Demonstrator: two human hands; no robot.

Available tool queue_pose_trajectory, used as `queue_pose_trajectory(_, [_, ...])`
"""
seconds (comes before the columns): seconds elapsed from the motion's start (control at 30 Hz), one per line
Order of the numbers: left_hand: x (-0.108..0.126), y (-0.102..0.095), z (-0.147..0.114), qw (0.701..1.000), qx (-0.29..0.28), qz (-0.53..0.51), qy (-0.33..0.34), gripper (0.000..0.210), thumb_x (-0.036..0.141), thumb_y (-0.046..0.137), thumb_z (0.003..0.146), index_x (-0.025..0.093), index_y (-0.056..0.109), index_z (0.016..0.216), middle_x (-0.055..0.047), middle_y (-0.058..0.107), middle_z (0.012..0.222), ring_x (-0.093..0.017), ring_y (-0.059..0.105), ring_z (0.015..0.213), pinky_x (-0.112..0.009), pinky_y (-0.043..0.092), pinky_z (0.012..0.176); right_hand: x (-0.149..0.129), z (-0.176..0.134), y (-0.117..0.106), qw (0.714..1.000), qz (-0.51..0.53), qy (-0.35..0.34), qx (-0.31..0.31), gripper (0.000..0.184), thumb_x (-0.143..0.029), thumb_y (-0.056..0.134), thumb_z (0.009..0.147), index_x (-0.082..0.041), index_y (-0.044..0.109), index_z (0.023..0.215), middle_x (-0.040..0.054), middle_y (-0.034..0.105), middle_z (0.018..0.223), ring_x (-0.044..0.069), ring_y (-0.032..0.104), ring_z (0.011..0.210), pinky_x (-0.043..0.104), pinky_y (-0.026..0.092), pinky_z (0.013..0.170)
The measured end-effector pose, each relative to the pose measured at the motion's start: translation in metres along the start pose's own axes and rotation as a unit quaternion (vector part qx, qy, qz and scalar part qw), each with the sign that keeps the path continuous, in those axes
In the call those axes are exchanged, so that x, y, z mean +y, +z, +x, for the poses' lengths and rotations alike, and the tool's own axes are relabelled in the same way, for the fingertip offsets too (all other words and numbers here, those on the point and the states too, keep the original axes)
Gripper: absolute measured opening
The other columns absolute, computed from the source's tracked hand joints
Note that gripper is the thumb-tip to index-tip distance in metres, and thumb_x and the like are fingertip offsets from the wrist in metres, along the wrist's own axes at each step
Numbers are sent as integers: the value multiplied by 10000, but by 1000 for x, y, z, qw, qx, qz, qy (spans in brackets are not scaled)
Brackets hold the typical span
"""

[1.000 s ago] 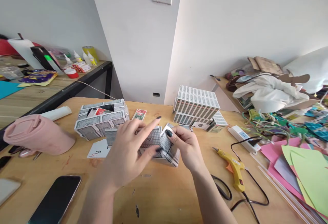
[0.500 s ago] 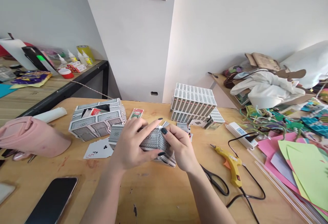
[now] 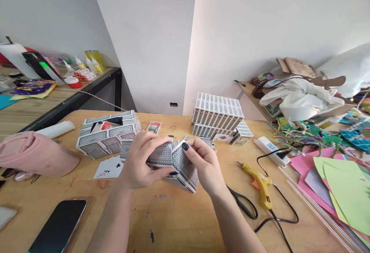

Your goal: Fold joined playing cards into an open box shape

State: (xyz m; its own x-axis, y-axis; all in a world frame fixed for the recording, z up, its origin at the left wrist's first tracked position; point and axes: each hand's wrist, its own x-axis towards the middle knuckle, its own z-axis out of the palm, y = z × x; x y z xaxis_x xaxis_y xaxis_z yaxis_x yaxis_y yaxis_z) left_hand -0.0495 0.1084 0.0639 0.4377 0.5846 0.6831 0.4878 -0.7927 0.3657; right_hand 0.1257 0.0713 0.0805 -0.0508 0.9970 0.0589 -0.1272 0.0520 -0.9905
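Observation:
Between my hands is a structure of grey-patterned playing cards (image 3: 162, 156), joined in folded sections and angled toward its right end. My left hand (image 3: 141, 160) grips its left part, thumb along the near side and fingers over the top. With thumb and forefinger, my right hand (image 3: 204, 164) pinches the upper edge of the right section, where a white card edge sticks up. Behind my left hand stands a box built of cards (image 3: 108, 135), with loose cards in its top opening. Fanned playing cards (image 3: 108, 169) lie to the left of my left hand.
Stacked card packs (image 3: 218, 110) stand at the back. At right are a yellow glue gun (image 3: 258, 181) with its cord, black scissors (image 3: 244, 203), a power strip (image 3: 270, 150) and coloured paper (image 3: 341, 183). A pink tumbler (image 3: 43, 154) and a phone (image 3: 59, 226) are at left.
The right section of the card structure has tilted away from the left part, and a white edge now shows at the joint. My left hand has shifted slightly left.

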Motion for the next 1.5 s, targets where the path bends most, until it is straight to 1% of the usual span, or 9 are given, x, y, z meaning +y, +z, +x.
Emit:
queue_pose_trajectory(0.17, [0, 2, 0, 1000, 10, -7, 19, 545, 522, 620, 712, 221, 523, 1156, -74, 546, 941, -226, 507, 838, -385, 422, 757, 4, 1, 3, 999, -34, 4, -22, 341, -478, 507, 815, -190, 432, 648, -47, 350, 572, 89, 304, 530, 222, 252, 480])
queue_pose_trajectory(0.33, [0, 4, 0, 999, 37, -15, 28, 552, 510, 659, 684, 220, 539, 1138, -76, 553, 929, -222, 505, 818, -386, 430, 736, 6, 0, 3, 998, -48, -2, -27, 352, -483, 451, 850, -198, 380, 657, -53, 322, 592, 89, 285, 542, 224, 256, 500])
queue_pose_trajectory(0.63, [-1, 3, 0, 997, 51, -41, 45, 521, 477, 674, 683, 209, 554, 1113, -73, 554, 897, -218, 505, 797, -386, 430, 713, 6, 1, 0, 998, -50, -3, -44, 296, -417, 429, 871, -198, 376, 678, -53, 327, 607, 86, 291, 548, 223, 275, 516])
queue_pose_trajectory(0.83, [-3, 1, -1, 997, 48, -35, 42, 513, 509, 637, 705, 212, 561, 1117, -74, 538, 895, -221, 504, 811, -383, 434, 704, -2, -2, -3, 995, -65, 15, -75, 200, -338, 527, 800, -183, 455, 697, -45, 403, 628, 86, 359, 574, 216, 306, 528])
queue_pose_trajectory(1.0, [-3, 0, 0, 998, 35, 16, 56, 515, 542, 587, 724, 211, 561, 1118, -79, 546, 895, -233, 505, 806, -418, 415, 720, -10, -13, 3, 986, -152, 50, -38, 120, -268, 510, 782, -187, 461, 708, -50, 412, 628, 89, 362, 570, 217, 322, 538])
queue_pose_trajectory(1.13, [2, 0, 4, 997, 5, 66, 48, 474, 427, 550, 749, 211, 535, 1171, -111, 561, 1045, -282, 513, 928, -489, 385, 816, -5, -15, 12, 991, -124, 33, 25, 102, -265, 473, 802, -201, 423, 742, -52, 408, 650, 99, 371, 590, 218, 342, 550])
queue_pose_trajectory(1.23, [6, 4, 7, 997, -27, 52, 45, 494, 307, 495, 749, 205, 484, 1232, -115, 518, 1201, -303, 474, 1086, -528, 332, 945, 2, -11, 17, 995, -83, 35, 42, 70, -278, 437, 826, -210, 425, 815, -51, 425, 686, 103, 375, 601, 221, 355, 565])
queue_pose_trajectory(1.3, [6, 9, 8, 998, -40, 22, 50, 514, 267, 465, 748, 200, 455, 1257, -110, 504, 1238, -298, 445, 1148, -521, 315, 991, 5, -8, 17, 996, -73, 38, 43, 62, -275, 422, 831, -213, 421, 826, -51, 433, 700, 104, 379, 609, 226, 364, 586])
queue_pose_trajectory(1.5, [1, 21, 5, 998, -14, -5, 62, 524, 255, 447, 734, 195, 451, 1254, -123, 526, 1168, -288, 493, 1084, -514, 366, 962, 12, -3, 17, 995, -85, 31, 50, 33, -221, 425, 796, -208, 436, 825, -43, 448, 689, 115, 405, 631, 242, 370, 626])
